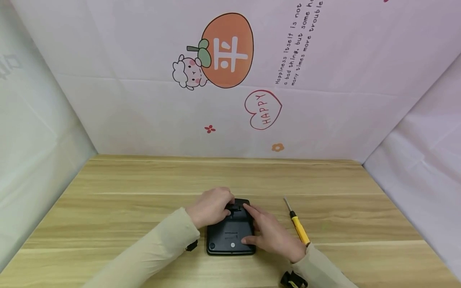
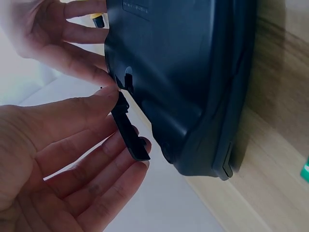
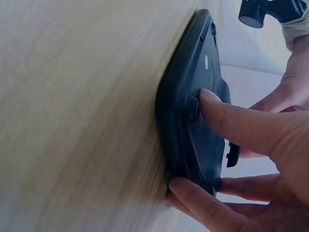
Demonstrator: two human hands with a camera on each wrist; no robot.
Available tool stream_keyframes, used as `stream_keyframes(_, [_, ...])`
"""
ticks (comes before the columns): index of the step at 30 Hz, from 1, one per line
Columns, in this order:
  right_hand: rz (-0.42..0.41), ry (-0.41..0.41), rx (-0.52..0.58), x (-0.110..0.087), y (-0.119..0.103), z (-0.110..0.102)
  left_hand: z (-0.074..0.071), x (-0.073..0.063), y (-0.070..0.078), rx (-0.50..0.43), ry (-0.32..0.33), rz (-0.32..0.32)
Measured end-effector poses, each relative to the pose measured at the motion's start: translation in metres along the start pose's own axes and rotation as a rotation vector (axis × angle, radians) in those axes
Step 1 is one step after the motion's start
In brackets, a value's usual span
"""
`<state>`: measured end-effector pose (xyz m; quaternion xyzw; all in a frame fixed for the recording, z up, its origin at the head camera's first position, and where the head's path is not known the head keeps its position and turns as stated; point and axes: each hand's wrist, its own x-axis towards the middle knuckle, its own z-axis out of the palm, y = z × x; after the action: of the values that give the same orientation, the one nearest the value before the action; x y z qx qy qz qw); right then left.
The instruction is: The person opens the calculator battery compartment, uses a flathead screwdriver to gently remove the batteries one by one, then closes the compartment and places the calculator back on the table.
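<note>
A black calculator [image 1: 230, 236] lies face down on the table, its back with round feet turned up. My left hand [image 1: 211, 206] is over its far end and pinches a small black battery cover [image 2: 129, 133] between thumb and fingers. In the left wrist view the cover is tilted, close to the calculator's back. My right hand [image 1: 273, 233] holds the calculator's right side, thumb [image 3: 227, 118] on the back and fingers along the edge. The battery compartment is partly hidden by the left hand.
A screwdriver [image 1: 299, 229] with a yellow and black handle lies right of the right hand, tip pointing away. A bit of something green [image 2: 305, 171] shows at the left wrist view's edge. Printed white cloth [image 1: 151, 108] walls the wooden table [image 1: 144, 176] at back and sides.
</note>
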<state>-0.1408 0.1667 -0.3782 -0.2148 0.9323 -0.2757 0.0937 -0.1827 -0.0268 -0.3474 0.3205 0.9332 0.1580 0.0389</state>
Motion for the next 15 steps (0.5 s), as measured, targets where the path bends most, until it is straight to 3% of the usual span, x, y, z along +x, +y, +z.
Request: stream_keyframes(15, [-0.014, 0.006, 0.013, 0.0002, 0.0021, 0.0008, 0.0073, 0.0052, 0.0024, 0.01, -0.007, 0.015])
